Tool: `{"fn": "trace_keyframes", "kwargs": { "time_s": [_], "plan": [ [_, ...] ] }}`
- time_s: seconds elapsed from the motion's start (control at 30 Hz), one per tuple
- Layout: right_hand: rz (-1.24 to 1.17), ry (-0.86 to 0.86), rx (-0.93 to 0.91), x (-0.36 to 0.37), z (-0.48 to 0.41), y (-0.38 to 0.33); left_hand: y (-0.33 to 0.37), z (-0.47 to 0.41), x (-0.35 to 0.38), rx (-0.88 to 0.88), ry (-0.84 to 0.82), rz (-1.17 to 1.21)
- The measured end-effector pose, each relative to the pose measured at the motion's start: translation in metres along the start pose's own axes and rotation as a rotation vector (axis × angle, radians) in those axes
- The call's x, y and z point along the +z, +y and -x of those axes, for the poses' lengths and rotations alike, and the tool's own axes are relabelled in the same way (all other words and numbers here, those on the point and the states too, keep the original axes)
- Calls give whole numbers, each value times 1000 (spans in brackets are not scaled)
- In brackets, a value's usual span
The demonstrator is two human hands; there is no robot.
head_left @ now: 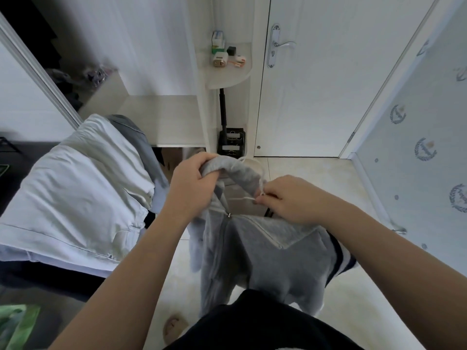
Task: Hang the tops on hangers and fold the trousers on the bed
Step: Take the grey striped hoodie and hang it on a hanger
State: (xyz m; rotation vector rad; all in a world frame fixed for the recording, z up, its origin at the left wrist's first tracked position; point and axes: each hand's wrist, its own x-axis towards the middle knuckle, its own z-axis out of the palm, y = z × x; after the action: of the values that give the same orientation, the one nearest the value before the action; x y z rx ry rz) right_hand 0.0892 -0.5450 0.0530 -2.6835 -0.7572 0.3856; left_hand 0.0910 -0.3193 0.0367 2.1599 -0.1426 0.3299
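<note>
Evidently stood mid-way through the hanging step. Held a grey zip-front fleece hoodie (pixel 265 248) up off the floor, just right of the dark-covered bed (pixel 50 284). Gripped its bunched hood in the curled left hand (pixel 194 183); pinched the neck edge and a thin white drawstring (pixel 242 199) with the right hand (pixel 285 198). Had white cotton trousers (pixel 75 185) spread on that bed. Could make out no hanger for certain. Probably needed next to spread the neck and feed a hanger in.
</note>
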Motion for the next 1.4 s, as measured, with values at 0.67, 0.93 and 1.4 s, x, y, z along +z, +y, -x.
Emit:
{"fn": "trace_keyframes", "kwargs": {
  "time_s": [0.67,0.93,1.4],
  "plan": [
    [-470,440,-134,-23,6,7,-18,-2,-2,280,-85,-153],
    [-458,317,187,11,29,82,-36,-21,-43,149,119,-187],
    [-360,323,-17,-75,-43,28,-20,-111,-99,228,96,-241]
  ]
}}
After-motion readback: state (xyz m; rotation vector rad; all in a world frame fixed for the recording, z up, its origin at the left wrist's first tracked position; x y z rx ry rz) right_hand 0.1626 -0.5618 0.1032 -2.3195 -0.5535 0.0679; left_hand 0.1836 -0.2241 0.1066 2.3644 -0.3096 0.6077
